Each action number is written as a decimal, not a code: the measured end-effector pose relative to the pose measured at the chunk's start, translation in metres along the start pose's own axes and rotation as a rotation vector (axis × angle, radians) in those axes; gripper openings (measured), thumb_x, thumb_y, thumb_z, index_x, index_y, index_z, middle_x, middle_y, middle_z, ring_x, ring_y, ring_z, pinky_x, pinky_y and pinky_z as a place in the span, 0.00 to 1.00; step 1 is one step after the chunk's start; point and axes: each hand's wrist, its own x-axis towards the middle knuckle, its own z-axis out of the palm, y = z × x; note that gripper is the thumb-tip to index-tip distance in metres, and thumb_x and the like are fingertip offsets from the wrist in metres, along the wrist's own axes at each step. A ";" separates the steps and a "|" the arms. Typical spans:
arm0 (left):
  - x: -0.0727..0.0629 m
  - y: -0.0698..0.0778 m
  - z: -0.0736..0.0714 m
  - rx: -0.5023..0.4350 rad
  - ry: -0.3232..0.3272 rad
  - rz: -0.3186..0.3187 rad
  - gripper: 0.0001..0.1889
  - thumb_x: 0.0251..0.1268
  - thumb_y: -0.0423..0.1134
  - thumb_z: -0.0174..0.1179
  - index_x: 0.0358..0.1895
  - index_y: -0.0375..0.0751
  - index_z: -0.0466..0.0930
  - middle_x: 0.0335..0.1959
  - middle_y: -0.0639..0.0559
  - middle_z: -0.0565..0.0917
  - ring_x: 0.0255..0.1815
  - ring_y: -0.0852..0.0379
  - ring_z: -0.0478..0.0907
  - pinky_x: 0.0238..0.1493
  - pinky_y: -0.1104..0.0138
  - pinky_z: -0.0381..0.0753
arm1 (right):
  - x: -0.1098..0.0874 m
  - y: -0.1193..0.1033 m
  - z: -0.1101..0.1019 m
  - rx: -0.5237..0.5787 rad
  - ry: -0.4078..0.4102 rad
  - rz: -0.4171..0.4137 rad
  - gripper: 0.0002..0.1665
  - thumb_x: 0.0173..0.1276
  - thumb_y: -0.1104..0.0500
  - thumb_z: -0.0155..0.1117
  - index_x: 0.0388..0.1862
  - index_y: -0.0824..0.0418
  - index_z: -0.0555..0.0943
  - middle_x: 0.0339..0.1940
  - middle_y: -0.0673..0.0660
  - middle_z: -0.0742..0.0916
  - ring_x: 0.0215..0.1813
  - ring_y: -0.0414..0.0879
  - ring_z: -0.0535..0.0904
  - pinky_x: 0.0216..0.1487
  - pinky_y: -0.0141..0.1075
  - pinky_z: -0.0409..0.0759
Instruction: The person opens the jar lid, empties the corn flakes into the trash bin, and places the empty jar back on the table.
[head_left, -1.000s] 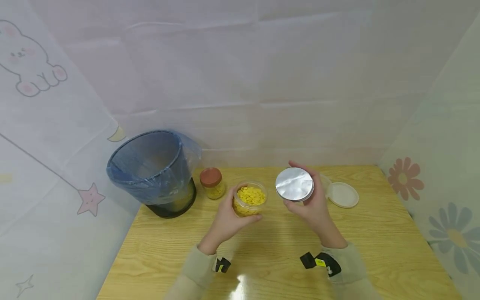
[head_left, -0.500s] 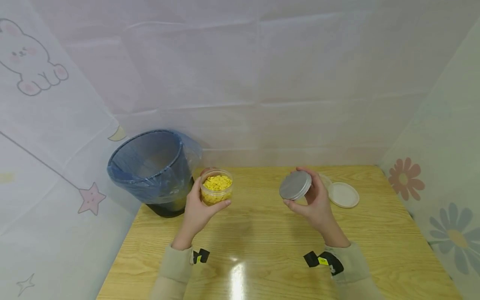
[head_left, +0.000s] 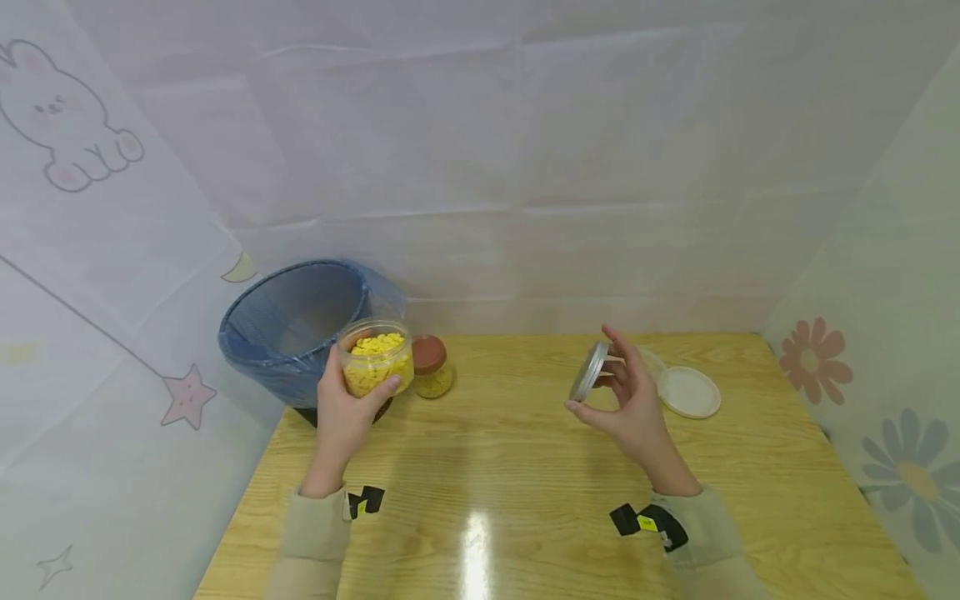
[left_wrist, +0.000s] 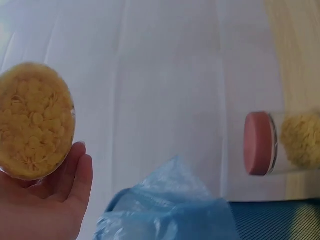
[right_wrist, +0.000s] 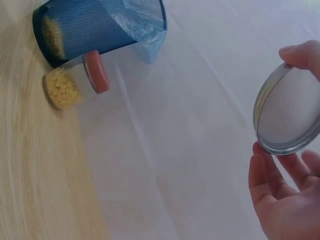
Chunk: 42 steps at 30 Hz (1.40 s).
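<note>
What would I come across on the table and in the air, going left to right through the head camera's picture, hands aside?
Blue-lined bin, open tub of yellow pieces, red-lidded jar, silver lid, pale round disc.

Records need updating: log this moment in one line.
left hand: holds open jar of yellow pieces | right hand: holds silver lid, tilted | red-lidded jar: on table, beside bin
</note>
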 end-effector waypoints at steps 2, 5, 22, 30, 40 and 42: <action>0.003 0.003 -0.006 -0.005 0.039 0.001 0.36 0.57 0.31 0.74 0.71 0.44 0.71 0.60 0.51 0.77 0.54 0.52 0.76 0.48 0.69 0.77 | -0.001 0.001 0.000 0.009 0.025 0.000 0.61 0.44 0.88 0.72 0.78 0.69 0.57 0.60 0.61 0.71 0.54 0.51 0.74 0.50 0.34 0.76; 0.007 0.008 -0.014 -0.032 0.112 0.005 0.36 0.57 0.29 0.73 0.70 0.41 0.70 0.59 0.49 0.76 0.53 0.51 0.76 0.48 0.69 0.77 | -0.002 0.004 -0.002 0.002 0.054 0.011 0.57 0.42 0.89 0.72 0.73 0.74 0.60 0.60 0.62 0.73 0.54 0.50 0.74 0.49 0.35 0.76; 0.030 0.013 -0.046 -0.321 0.534 0.084 0.38 0.49 0.24 0.76 0.62 0.37 0.64 0.54 0.41 0.75 0.50 0.49 0.74 0.45 0.67 0.78 | -0.008 0.011 -0.004 -0.048 0.045 0.027 0.52 0.42 0.87 0.73 0.70 0.75 0.66 0.62 0.62 0.75 0.53 0.52 0.73 0.50 0.31 0.77; 0.041 0.011 -0.061 -0.362 0.585 0.073 0.39 0.51 0.24 0.76 0.65 0.36 0.62 0.58 0.39 0.72 0.54 0.46 0.73 0.49 0.66 0.79 | -0.008 0.013 -0.005 -0.055 0.041 0.042 0.53 0.43 0.87 0.73 0.71 0.74 0.66 0.62 0.63 0.74 0.53 0.52 0.73 0.51 0.30 0.77; 0.045 -0.001 -0.070 -0.237 0.591 0.041 0.39 0.53 0.29 0.77 0.68 0.38 0.66 0.58 0.42 0.73 0.54 0.47 0.78 0.50 0.68 0.79 | -0.010 0.013 -0.005 -0.062 0.038 0.045 0.52 0.44 0.86 0.74 0.71 0.74 0.67 0.61 0.65 0.75 0.52 0.51 0.74 0.50 0.31 0.77; 0.045 -0.002 -0.072 -0.213 0.598 0.041 0.40 0.53 0.30 0.77 0.69 0.38 0.66 0.58 0.43 0.73 0.54 0.47 0.78 0.51 0.68 0.79 | -0.010 0.014 -0.005 -0.061 0.037 0.048 0.52 0.44 0.86 0.74 0.71 0.73 0.67 0.61 0.65 0.75 0.52 0.52 0.74 0.50 0.31 0.77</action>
